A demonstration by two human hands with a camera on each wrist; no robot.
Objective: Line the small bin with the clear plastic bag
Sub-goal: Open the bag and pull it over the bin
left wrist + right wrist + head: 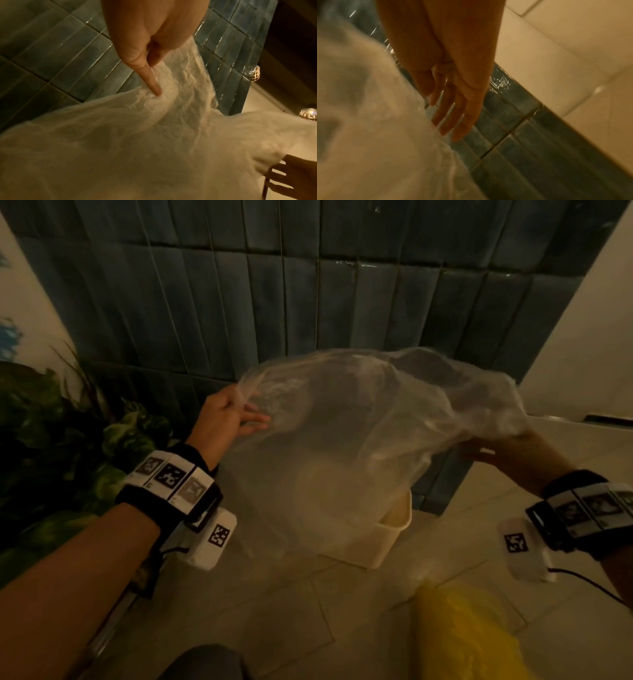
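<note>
A wall of narrow, glossy dark blue-green tiles [342, 285] fills the back of the dim, warm-lit room — pale plain walls [589, 330] adjoin it on both sides. Below it lies a floor of large cream tiles [308, 611]; left of the tiled wall stands a leafy green plant [51, 433].

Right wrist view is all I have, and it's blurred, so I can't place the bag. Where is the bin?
Observer: The small cream bin stands on the floor tiles, partly seen through the hanging clear plastic bag. It is not yet lined.
Operator: Does the left hand have the bag?
Observer: Yes, it pinches the bag's left edge. The grip is thumb against fingers, with one finger straight.
Operator: Anything nearby to avoid?
Observer: Something crumpled and yellow, likely plastic, lies on the floor nearer the person, right of the bin.
</note>
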